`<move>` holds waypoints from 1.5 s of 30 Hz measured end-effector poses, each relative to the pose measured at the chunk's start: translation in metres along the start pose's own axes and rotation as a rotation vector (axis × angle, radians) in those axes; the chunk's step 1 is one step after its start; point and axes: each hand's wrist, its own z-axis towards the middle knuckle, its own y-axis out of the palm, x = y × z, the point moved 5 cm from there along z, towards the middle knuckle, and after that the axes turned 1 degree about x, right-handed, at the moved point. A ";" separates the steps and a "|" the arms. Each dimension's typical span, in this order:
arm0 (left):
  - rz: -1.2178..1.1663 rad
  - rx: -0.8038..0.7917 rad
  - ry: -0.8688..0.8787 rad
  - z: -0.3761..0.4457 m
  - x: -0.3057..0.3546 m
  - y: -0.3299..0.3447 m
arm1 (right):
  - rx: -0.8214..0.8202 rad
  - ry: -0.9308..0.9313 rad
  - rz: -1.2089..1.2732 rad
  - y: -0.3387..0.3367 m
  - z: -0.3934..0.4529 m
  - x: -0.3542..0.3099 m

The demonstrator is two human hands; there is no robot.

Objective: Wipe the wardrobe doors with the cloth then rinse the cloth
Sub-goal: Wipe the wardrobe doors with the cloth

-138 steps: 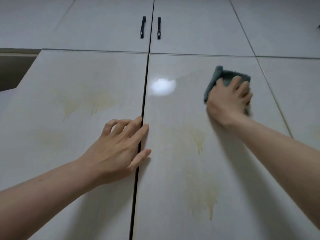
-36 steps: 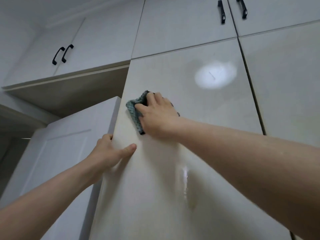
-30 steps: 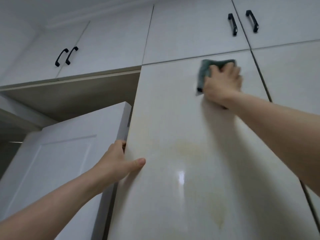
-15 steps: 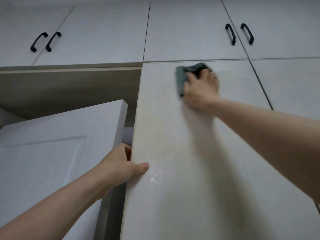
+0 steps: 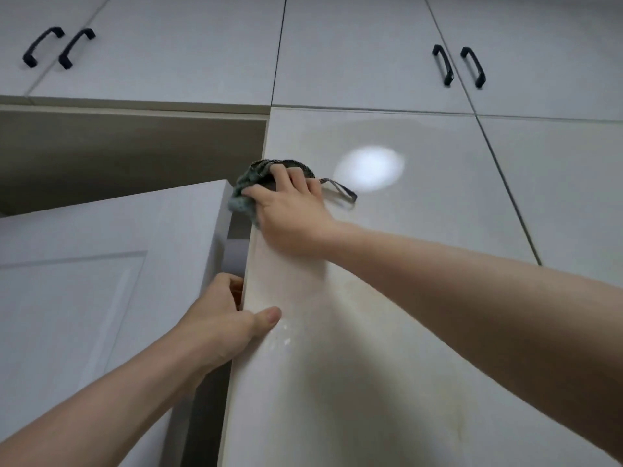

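Right hand at about 11 o'clock from centre, fingers curled over a bunched green cloth, pressing it against the left edge of the glossy wardrobe door. Cloth partly hanging past that edge, its loop tag trailing toward 3 o'clock on the panel. Left hand at 7 o'clock from the right hand, gripping the same door's edge: thumb flat on the front face, fingers wrapped behind and mostly hidden. White panelled door at 9 o'clock. Upper cupboards with black handles at 12 o'clock. Round light glare just right of the cloth.
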 end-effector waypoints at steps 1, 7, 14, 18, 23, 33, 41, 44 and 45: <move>-0.005 -0.002 0.006 -0.001 0.000 0.000 | -0.007 -0.031 -0.018 -0.003 -0.004 0.007; -0.069 -0.051 -0.021 -0.013 -0.016 0.003 | 0.000 0.363 -0.023 -0.035 -0.037 0.092; -0.154 -0.112 -0.056 -0.047 -0.052 0.009 | -0.072 -0.103 -0.077 -0.013 -0.183 -0.032; -0.079 -0.161 -0.089 -0.065 -0.059 0.011 | -0.034 -0.027 -0.129 -0.030 -0.135 0.013; -0.051 -0.133 -0.077 -0.089 -0.068 0.011 | 0.019 0.313 -0.127 -0.030 -0.146 0.031; -0.041 -0.081 -0.085 -0.107 -0.085 0.021 | -0.008 -0.135 -0.109 -0.025 -0.173 -0.006; -0.065 -0.006 -0.088 -0.114 -0.081 0.023 | -0.033 -0.140 0.093 -0.015 -0.242 -0.041; -0.060 0.036 -0.130 -0.112 -0.080 0.023 | -0.171 -0.361 0.124 -0.022 -0.228 -0.038; -0.065 0.038 -0.150 -0.111 -0.079 0.023 | -0.124 -0.343 0.121 -0.025 -0.205 -0.026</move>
